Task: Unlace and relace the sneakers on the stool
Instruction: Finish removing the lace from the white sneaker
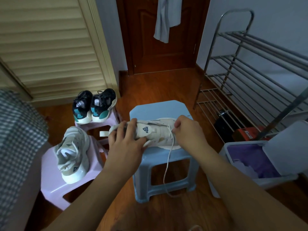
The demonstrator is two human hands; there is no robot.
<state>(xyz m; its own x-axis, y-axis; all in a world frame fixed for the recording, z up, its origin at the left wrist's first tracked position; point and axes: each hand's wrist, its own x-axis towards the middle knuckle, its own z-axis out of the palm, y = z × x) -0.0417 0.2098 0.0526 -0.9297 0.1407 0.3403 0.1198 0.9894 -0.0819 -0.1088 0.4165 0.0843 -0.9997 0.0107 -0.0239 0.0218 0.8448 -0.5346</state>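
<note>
Left hand (126, 140) grips the white sneaker's (160, 132) heel on the blue stool (160, 157); right hand (186, 129) fingers pinch its lace (168, 157)

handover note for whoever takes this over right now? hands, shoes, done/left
Left hand grips the heel end of the cream white sneaker lying on the light blue plastic stool.
Right hand pinches its white lace at the eyelets; the loose end hangs down past the stool's front.
Second cream sneaker waits on the near pink stool.
Done: cannot tell.
Left: finish lacing this one.
</note>
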